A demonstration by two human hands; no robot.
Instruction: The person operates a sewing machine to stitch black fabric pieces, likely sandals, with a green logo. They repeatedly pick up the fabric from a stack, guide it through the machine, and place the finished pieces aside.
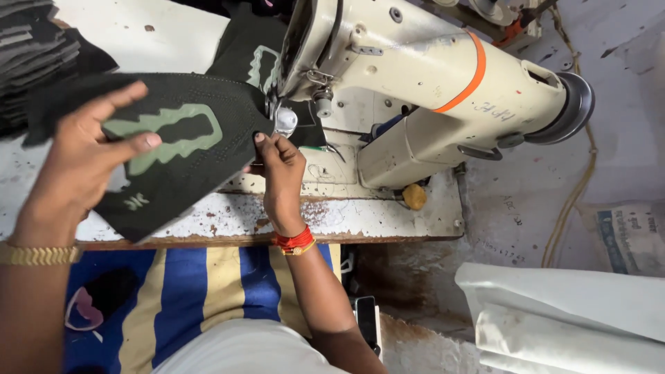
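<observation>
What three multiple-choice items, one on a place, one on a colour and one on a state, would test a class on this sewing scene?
1. Where does the right hand pinch the dark fabric piece?
A. Beside the needle of the sewing machine
B. At the machine's handwheel
C. Down on the striped cloth

2. What colour is the band round the machine's arm?
A. Blue
B. Orange
C. Green

3. How does the left hand meet the fabric piece?
A. Clenched in a fist
B. Lifted clear of it
C. Spread open, fingers flat on it

Answers: 1 A, the fingertips grip the fabric's edge right by the needle area. 2 B, an orange band crosses the cream body. 3 C, the fingers lie stretched over the pale green patch.
</observation>
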